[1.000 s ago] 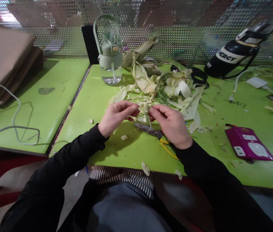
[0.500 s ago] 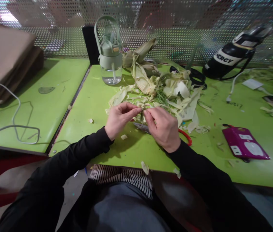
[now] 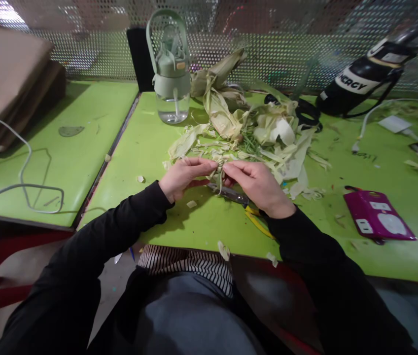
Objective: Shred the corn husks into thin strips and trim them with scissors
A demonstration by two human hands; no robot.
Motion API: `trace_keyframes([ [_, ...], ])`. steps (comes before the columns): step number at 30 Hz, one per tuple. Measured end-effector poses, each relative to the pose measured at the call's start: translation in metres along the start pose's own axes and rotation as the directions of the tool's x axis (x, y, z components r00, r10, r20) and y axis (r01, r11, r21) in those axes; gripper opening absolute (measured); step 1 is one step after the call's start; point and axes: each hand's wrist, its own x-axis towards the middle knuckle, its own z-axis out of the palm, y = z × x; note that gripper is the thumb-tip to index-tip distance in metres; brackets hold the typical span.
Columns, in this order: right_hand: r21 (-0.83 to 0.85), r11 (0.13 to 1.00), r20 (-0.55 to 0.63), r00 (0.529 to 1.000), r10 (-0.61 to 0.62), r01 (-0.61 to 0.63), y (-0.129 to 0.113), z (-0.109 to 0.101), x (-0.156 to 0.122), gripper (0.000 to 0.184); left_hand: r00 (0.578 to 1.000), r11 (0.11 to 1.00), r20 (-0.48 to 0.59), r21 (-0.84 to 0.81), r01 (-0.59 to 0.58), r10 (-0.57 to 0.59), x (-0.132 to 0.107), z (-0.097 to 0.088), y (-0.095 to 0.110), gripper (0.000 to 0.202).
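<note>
Between my two hands, over the table, is a small twisted bundle of pale green corn husk strips (image 3: 220,171), with loose ends hanging below. My left hand (image 3: 185,176) pinches its left side between thumb and fingers. On the other side, my right hand (image 3: 259,185) pinches the bundle with thumb and forefinger. Under the right hand lie scissors (image 3: 235,195) with grey blades and a yellow handle part showing; the hand and wrist cover the rest. Just beyond my fingers spreads a heap of torn corn husks (image 3: 227,123), with thin green strips (image 3: 248,143) among them.
A clear water bottle with a green lid (image 3: 173,88) stands behind, left of the husks. A black bottle (image 3: 357,84) leans at the back right. A purple power strip (image 3: 379,214) lies right, brown bags (image 3: 5,79) left. White cable (image 3: 22,172) crosses the left table.
My right hand has turned and opened out to the right, its fingers less curled. More of the scissors and their yellow handle shows. The husk bundle stays between both hands.
</note>
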Motion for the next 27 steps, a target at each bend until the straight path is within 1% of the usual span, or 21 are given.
trace_keyframes([
  [5,0.094,0.995,0.013,0.999,0.03,-0.031,0.0007,-0.0005,-0.0002,0.042,0.999,0.997,0.009,-0.067,0.045,-0.044,0.0023,0.0006,-0.006,0.012],
  [7,0.181,0.982,0.024,0.998,0.049,-0.053,0.0021,0.0007,-0.0002,0.042,0.998,0.995,0.03,-0.092,0.049,-0.046,0.0028,0.0011,-0.007,0.011],
  [9,0.328,0.94,0.061,0.995,0.08,-0.096,0.0041,0.0022,0.0002,0.04,0.996,0.993,0.074,-0.11,0.048,-0.04,0.0029,0.0018,-0.0068,0.009],
  [11,0.468,0.871,0.114,0.987,0.112,-0.153,0.006,0.0035,0.0007,0.037,0.992,0.99,0.123,-0.133,0.042,-0.025,0.0027,0.0022,-0.0057,0.01],
  [14,0.569,0.792,0.178,0.973,0.145,-0.222,0.0066,0.0036,0.0009,0.036,0.984,0.985,0.177,-0.167,0.034,-0.004,0.0025,0.0018,-0.0038,0.014],
  [20,0.656,0.693,0.26,0.951,0.165,-0.299,0.0047,0.0028,-0.0001,0.041,0.942,0.989,0.334,-0.144,0.011,0.038,0.003,-0.0011,-0.0027,0.024],
  [22,0.661,0.68,0.284,0.944,0.165,-0.318,0.0051,0.0041,-0.0005,0.044,0.937,0.993,0.348,-0.12,0.0,0.043,0.0034,-0.0017,-0.003,0.024],
  [24,0.644,0.699,0.277,0.946,0.168,-0.312,0.0058,0.006,-0.0016,0.045,0.94,0.994,0.334,-0.103,-0.035,0.068,0.0044,-0.0025,-0.0035,0.022],
  [27,0.609,0.755,0.207,0.967,0.145,-0.244,0.0061,0.0088,-0.0042,0.042,0.937,0.99,0.323,-0.082,-0.111,0.132,0.0064,-0.0041,-0.0047,0.022],
])
